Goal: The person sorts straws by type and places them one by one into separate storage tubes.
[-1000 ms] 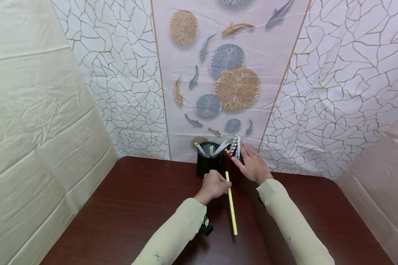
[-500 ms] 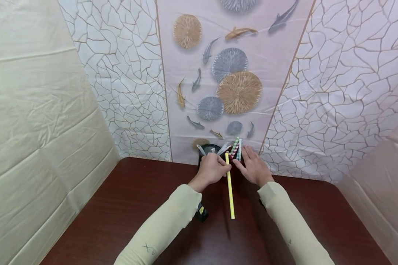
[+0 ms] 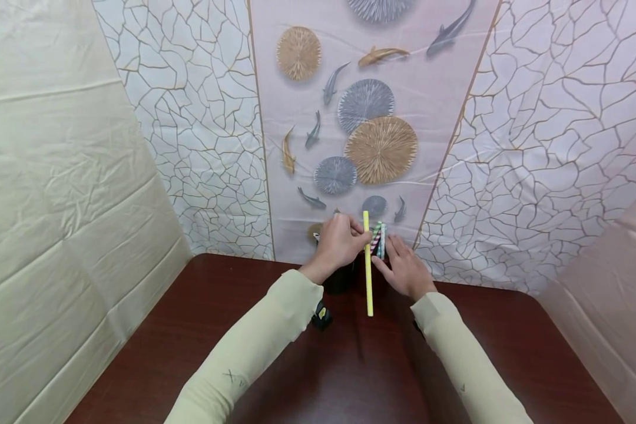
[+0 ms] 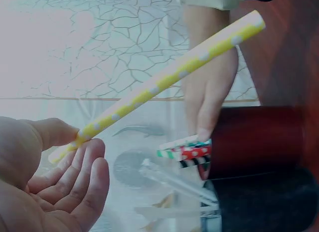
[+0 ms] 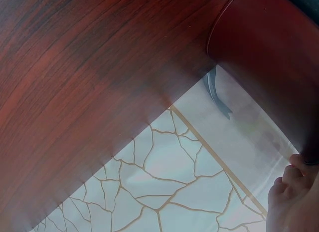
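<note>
A yellow straw [image 3: 368, 265] is pinched near its upper end between thumb and fingertips of the left hand [image 3: 340, 240] and is held nearly upright, its lower end hanging free above the dark wooden table [image 3: 201, 330]. In the left wrist view the same straw [image 4: 164, 82], dotted with white, is seen running up and away from the left hand [image 4: 55, 187], whose remaining fingers [image 4: 92, 179] are loosely curled beneath it.

Just to the right of the straw, the right hand [image 3: 405, 268] is laid against a dark red cup [image 4: 254, 142], with the fingers wrapped round its side; in the right wrist view only a part of the right hand [image 5: 294, 199] is seen at the cup's wall [image 5: 269, 57]. A bunch of striped straws [image 3: 378, 238] is seen standing out of this cup, between the two hands. A black cup [image 3: 340, 280] is placed directly below the left hand, touching the red one, and clear wrapped straws [image 4: 174, 179] are seen protruding from it
</note>
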A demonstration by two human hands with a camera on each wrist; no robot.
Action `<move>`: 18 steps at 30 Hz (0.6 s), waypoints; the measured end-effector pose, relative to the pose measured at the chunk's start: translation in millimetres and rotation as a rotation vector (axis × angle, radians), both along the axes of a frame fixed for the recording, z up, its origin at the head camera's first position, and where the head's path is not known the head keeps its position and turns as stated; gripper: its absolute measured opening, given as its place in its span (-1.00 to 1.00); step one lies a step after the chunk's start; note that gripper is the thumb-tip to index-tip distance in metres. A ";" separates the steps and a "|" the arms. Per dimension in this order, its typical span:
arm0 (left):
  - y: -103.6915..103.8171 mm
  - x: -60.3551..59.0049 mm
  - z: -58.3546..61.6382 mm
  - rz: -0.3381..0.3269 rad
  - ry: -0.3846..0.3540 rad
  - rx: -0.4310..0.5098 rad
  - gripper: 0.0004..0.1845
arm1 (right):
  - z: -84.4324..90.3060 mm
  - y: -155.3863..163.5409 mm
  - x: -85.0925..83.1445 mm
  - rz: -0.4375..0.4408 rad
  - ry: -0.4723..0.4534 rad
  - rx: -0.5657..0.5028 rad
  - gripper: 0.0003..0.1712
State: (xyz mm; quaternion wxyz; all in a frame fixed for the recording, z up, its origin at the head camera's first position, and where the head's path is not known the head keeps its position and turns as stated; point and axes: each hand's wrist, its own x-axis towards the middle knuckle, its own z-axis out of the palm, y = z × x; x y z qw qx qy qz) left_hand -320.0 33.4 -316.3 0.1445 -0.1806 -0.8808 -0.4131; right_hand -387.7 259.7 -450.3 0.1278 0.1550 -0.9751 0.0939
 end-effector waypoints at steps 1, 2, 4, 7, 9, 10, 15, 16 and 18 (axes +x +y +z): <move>0.4 -0.8 2.9 0.000 0.018 0.003 -0.84 | 0.3 -0.1 0.5 -0.002 -0.003 0.000 0.03; 0.8 -1.5 5.8 0.005 0.036 0.003 -0.84 | 0.7 -0.2 1.1 -0.001 -0.004 0.001 0.02; 1.5 -2.8 11.7 0.014 0.063 0.014 -0.84 | 1.3 -0.4 2.2 0.000 -0.006 0.003 0.01; 3.1 -4.4 21.4 0.032 0.114 0.035 -0.85 | 1.4 -0.6 2.9 0.003 -0.003 0.005 -0.01; 4.4 -5.5 28.2 0.043 0.151 0.054 -0.85 | 1.1 -0.4 2.9 0.006 -0.004 0.010 -0.04; 5.3 -6.0 31.3 0.048 0.171 0.064 -0.85 | 0.9 -0.2 2.8 0.006 -0.005 0.015 -0.05; 9.5 -8.2 45.3 0.070 0.258 0.104 -0.85 | 0.8 0.9 2.1 0.008 -0.002 0.032 -0.08; 10.2 -8.7 47.4 0.073 0.274 0.112 -0.85 | 0.7 1.1 2.0 0.009 0.002 0.031 -0.08; 11.7 -9.5 51.3 0.075 0.304 0.127 -0.85 | 0.7 1.1 1.6 0.010 0.008 0.019 -0.06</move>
